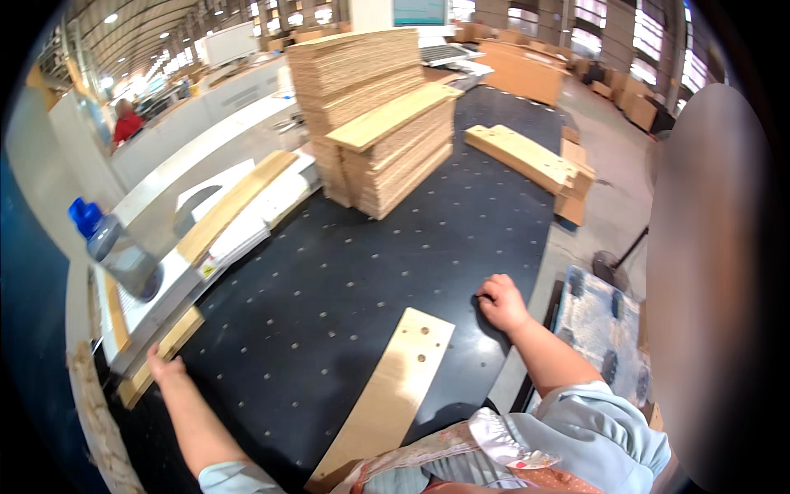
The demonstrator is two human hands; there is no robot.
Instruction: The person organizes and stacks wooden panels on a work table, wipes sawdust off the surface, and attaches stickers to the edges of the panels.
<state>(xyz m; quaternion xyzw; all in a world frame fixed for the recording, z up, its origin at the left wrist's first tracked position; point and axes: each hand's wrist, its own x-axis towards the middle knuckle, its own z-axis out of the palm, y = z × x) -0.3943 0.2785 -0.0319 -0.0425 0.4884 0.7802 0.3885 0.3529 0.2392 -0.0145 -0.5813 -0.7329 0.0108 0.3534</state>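
Note:
At the left edge of the black table, my left hand (167,368) has its fingers over a narrow wooden strip (185,329) and its thumb along the near side. My right hand (502,305) rests on the table's right side with the fingers curled. Whatever may be under those fingers is hidden. Between my hands, close to my body, lies a pale flat board (393,379) with a few small holes at its far end. Its near end reaches my apron.
A tall stack of boards (362,107) stands at the back, one loose board (395,119) across its lower part. Drilled planks (518,156) lie far right. A bottle with a blue cap (123,255) stands on a white box at left, near a long board (234,206).

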